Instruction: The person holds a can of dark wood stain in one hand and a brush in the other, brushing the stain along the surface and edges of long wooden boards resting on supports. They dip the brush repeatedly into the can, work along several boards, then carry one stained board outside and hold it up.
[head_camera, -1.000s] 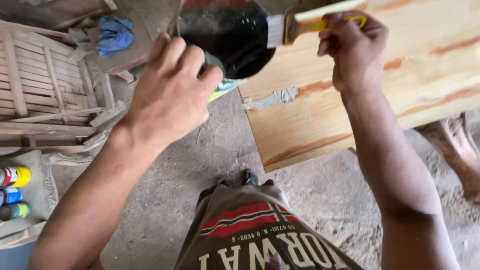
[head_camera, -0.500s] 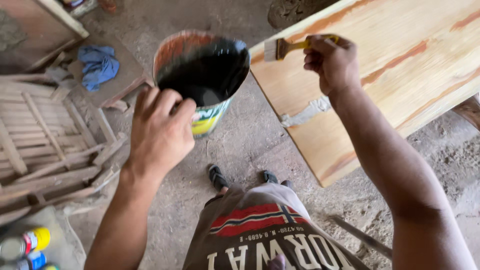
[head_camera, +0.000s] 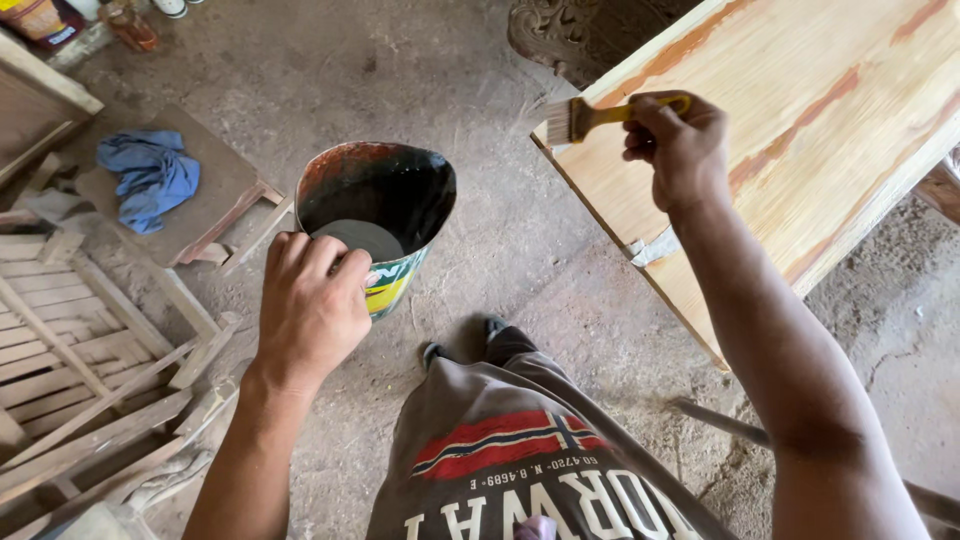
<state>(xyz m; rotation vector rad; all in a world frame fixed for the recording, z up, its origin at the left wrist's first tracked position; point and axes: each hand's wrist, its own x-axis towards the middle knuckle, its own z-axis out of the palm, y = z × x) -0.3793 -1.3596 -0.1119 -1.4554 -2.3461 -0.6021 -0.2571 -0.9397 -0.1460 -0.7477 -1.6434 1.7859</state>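
Observation:
My left hand (head_camera: 310, 305) grips the near rim of a round metal can (head_camera: 385, 200), dark and stained inside, with grey liquid at the bottom. It hangs tilted above the dirt floor. My right hand (head_camera: 675, 145) holds a yellow-handled paintbrush (head_camera: 590, 117), its pale bristles pointing left over the near left corner of a light wooden panel (head_camera: 800, 110) with reddish grain streaks. A strip of pale tape (head_camera: 650, 247) sticks to the panel's edge below my wrist.
A slatted wooden frame (head_camera: 70, 350) lies on the floor at the left. Beyond it, a blue rag (head_camera: 150, 175) rests on a low wooden stool. A dark carved wooden piece (head_camera: 590, 30) stands behind the panel. My feet (head_camera: 470, 345) show below the can.
The view has tilted down and the can now sits lower and further from the panel. My right hand with the brush has shifted right along the panel's corner.

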